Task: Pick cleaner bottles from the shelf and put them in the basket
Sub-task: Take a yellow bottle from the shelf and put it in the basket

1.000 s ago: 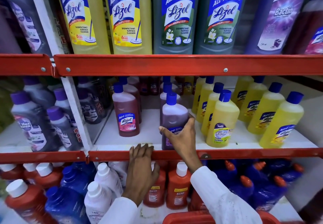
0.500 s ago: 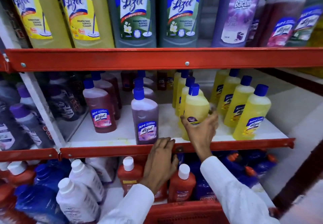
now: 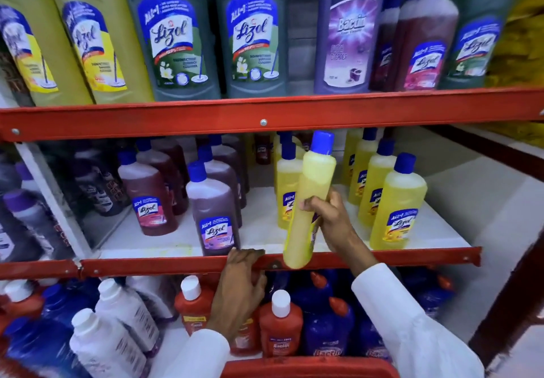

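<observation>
My right hand [image 3: 331,220] grips a yellow cleaner bottle [image 3: 312,201] with a blue cap, lifted clear of the middle shelf [image 3: 176,264] and tilted, its base hanging in front of the red shelf edge. My left hand [image 3: 240,286] rests with its fingers on that red edge, holding nothing. More yellow bottles [image 3: 397,203] stand on the shelf to the right, and purple and red-brown Lizol bottles [image 3: 213,209] to the left. The red basket's rim [image 3: 309,367] shows at the bottom, between my white sleeves.
Large yellow, grey-green and purple bottles [image 3: 250,33] fill the top shelf. Below the middle shelf stand orange, white and blue bottles [image 3: 279,324]. A white upright [image 3: 50,198] divides off the left bay. Pale floor shows at the right.
My right hand left the purple bottle, moved right to a yellow bottle, closed on it and lifted it off the shelf. My left hand stayed on the shelf edge. The view swung right.
</observation>
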`<state>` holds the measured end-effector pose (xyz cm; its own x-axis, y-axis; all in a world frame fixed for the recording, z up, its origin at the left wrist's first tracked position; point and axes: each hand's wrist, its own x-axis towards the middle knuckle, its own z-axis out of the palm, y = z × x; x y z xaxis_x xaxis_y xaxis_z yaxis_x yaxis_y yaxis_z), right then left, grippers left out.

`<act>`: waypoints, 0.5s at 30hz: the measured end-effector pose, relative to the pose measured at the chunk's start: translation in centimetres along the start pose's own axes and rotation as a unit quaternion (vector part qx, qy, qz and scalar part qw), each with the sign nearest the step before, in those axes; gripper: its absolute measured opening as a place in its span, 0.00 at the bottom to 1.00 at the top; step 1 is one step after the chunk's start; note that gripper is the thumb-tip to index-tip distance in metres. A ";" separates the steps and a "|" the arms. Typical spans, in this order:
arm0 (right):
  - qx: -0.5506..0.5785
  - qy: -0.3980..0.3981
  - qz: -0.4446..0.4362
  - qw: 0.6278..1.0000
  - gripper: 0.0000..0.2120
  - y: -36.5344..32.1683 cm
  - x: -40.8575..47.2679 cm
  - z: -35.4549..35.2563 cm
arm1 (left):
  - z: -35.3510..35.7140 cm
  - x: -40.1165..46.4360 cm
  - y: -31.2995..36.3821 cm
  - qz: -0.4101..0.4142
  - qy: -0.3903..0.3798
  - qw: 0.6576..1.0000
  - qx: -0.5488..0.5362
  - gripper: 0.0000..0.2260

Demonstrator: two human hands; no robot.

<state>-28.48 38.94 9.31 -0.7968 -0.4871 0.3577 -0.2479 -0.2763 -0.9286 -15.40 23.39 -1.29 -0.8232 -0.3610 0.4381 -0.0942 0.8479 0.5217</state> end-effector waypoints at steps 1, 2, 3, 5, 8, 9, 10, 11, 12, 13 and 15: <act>-0.004 -0.018 0.001 1.000 0.17 -0.5 -0.4 -0.1 | 0.1 0.0 0.1 0.000 0.003 1.000 -0.003 0.21; -0.011 -0.028 0.003 1.000 0.19 -0.9 -0.8 -0.2 | 0.1 0.0 0.2 0.001 0.005 1.000 -0.006 0.20; -0.019 -0.031 0.006 0.999 0.22 -1.1 -1.1 -0.1 | 0.0 0.0 0.3 0.001 0.006 1.000 -0.008 0.20; -0.057 -0.002 0.013 0.998 0.29 -1.7 -2.0 0.3 | -0.2 -0.1 0.5 -0.001 0.005 1.000 -0.012 0.20; -0.160 0.062 -0.014 0.985 0.36 -2.7 -3.5 1.0 | -0.7 -0.1 1.2 0.001 -0.019 1.000 0.003 0.23; -0.187 0.070 -0.027 0.979 0.37 -2.9 -4.0 1.2 | -0.9 -0.1 1.5 0.004 -0.035 0.999 0.008 0.25; -0.203 0.072 -0.037 0.976 0.38 -3.1 -4.4 1.3 | -1.2 -0.1 1.8 0.003 -0.048 0.999 0.005 0.27; -0.213 0.069 -0.043 0.974 0.39 -3.1 -4.8 1.3 | -1.6 -0.2 2.1 -0.002 -0.058 0.998 -0.012 0.30; -0.221 0.063 -0.046 0.972 0.39 -3.1 -5.2 1.3 | -2.0 -0.2 2.5 -0.004 -0.064 0.997 -0.042 0.31; -0.228 0.057 -0.046 0.971 0.40 -2.9 -5.7 1.3 | -2.5 -0.5 2.9 -0.001 -0.077 0.993 -0.092 0.32; -0.238 0.046 -0.041 0.969 0.41 -2.4 -6.9 1.1 | -3.1 -1.3 4.1 0.009 -0.126 0.964 -0.234 0.30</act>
<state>-21.79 41.99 9.20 -0.8043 -0.3968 0.4423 -0.5210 0.1130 -0.8460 -12.93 26.15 2.58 -0.9378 -0.1922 0.2890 0.1358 0.5633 0.8150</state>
